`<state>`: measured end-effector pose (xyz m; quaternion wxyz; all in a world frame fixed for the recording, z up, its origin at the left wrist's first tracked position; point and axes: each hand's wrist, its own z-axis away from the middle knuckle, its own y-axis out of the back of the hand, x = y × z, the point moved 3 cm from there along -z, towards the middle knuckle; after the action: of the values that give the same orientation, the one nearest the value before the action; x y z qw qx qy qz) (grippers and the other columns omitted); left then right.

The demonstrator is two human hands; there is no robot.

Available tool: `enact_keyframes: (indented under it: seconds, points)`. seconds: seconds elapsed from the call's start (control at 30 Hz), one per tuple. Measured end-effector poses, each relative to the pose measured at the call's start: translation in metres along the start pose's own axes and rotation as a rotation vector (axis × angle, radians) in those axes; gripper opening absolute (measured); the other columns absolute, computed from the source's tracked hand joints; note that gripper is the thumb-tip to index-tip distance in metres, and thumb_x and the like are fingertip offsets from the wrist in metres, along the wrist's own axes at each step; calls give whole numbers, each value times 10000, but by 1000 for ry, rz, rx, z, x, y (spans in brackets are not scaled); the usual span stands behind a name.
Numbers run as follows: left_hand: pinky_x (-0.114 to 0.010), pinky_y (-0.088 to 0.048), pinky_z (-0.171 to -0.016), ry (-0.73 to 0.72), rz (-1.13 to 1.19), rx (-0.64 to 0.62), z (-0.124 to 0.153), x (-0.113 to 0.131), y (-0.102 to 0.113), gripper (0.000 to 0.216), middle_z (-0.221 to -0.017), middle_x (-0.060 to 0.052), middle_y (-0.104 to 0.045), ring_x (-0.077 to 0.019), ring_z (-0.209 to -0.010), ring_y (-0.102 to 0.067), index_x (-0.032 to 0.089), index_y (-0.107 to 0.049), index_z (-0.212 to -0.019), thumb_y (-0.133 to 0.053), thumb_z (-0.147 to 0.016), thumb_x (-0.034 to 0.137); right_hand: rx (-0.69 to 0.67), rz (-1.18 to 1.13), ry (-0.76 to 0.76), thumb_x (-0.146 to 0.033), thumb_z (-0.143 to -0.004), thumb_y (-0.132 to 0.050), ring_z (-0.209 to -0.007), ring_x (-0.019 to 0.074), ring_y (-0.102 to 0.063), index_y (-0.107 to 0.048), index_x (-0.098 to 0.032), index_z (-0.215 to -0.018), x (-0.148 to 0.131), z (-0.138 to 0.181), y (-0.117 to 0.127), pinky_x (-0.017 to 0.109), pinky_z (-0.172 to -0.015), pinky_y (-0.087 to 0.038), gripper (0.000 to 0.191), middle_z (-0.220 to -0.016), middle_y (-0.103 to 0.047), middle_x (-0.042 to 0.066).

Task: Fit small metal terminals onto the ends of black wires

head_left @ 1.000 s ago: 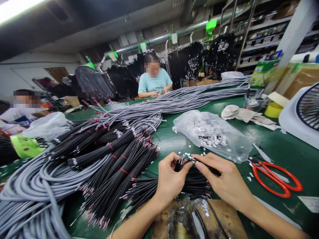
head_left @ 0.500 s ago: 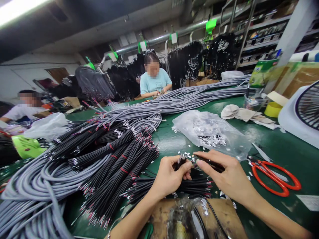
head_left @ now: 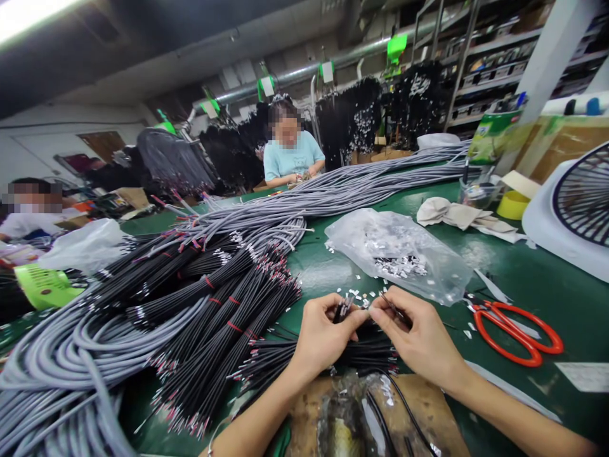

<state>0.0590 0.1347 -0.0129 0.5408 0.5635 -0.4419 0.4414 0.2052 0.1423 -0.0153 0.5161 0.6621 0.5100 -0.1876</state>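
My left hand (head_left: 328,330) is closed around a small bunch of black cables (head_left: 343,310), whose pale ends stick up above the fingers. Close beside it, my right hand (head_left: 409,327) grips a slim dark tool (head_left: 397,310); fingers cover most of it, so its kind is unclear. Thumbs and fingertips of both hands nearly meet, and whatever may be pinched between them is too small to make out. Below the hands lies a pile of black cables (head_left: 271,357) with red and white ends. Small white pieces (head_left: 358,294) are scattered just beyond the fingers.
Bundled black cables (head_left: 223,343) and coiled grey cables (head_left: 61,355) cover the left. A clear plastic bag (head_left: 399,254) of small pieces lies ahead. Red-handled scissors (head_left: 516,330) and a fan (head_left: 571,203) are right. A worn board (head_left: 423,412) sits nearest me. Across the table, a person (head_left: 292,152) works.
My right hand has drawn in its fingers, and its tips now come up against my left fingertips. The dark tool is tilted more steeply. The whole view has shifted slightly.
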Motion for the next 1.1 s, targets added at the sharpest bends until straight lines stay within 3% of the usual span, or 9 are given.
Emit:
enact_keyframes:
  seconds: [0.27,0.53,0.77,0.87,1.0,1.07,1.1]
  points:
    - [-177,-357,-424,-10,15,-53,-1,2,0,233,-454,29,-524,-71,-400,-466,117,-574,-633,-646,-683,333,51,-46,-8,-323,-819,-539,-597,128,-512,-656,-183,-813,1,-5,3,237,-526,-371,183,-682,-577,10]
    - [-206,-410,-494,-42,-39,-230,0,-2,-4,237,-529,-21,-583,-95,-474,-504,103,-603,-652,-566,-763,309,24,38,43,-229,-832,-485,-595,125,-501,-595,-170,-774,0,-3,3,242,-559,-386,138,-690,-550,6]
    - [-209,-417,-480,18,129,-86,-3,-4,-3,180,-497,9,-560,-96,-446,-510,110,-581,-627,-698,-633,247,-52,98,-45,-196,-790,-456,-503,114,-472,-553,-178,-681,-5,-5,-3,230,-479,-371,147,-593,-533,-15]
    - [-214,-408,-494,-14,92,11,-5,-1,4,193,-483,12,-562,-99,-451,-500,114,-598,-637,-673,-669,289,84,166,30,-202,-777,-467,-473,112,-474,-556,-182,-639,-11,-10,14,222,-447,-368,166,-557,-538,-12]
    - [-222,-399,-582,-127,-104,44,-9,0,9,253,-625,-15,-614,-129,-604,-537,117,-669,-709,-607,-731,361,450,459,157,-270,-793,-514,-536,142,-519,-602,-182,-674,-5,-15,49,256,-510,-401,172,-630,-583,32]
    - [-217,-389,-598,-145,-134,23,-10,-3,8,277,-657,-12,-615,-128,-631,-530,122,-684,-799,-575,-757,373,472,562,163,-273,-790,-537,-583,161,-544,-620,-182,-698,6,-14,54,273,-546,-414,154,-662,-591,44]
    - [-215,-385,-593,-138,-126,8,-11,-5,8,290,-643,-6,-606,-123,-617,-523,122,-679,-837,-559,-768,377,401,542,193,-246,-792,-531,-627,167,-567,-639,-185,-769,11,-12,50,274,-575,-429,126,-712,-611,49]
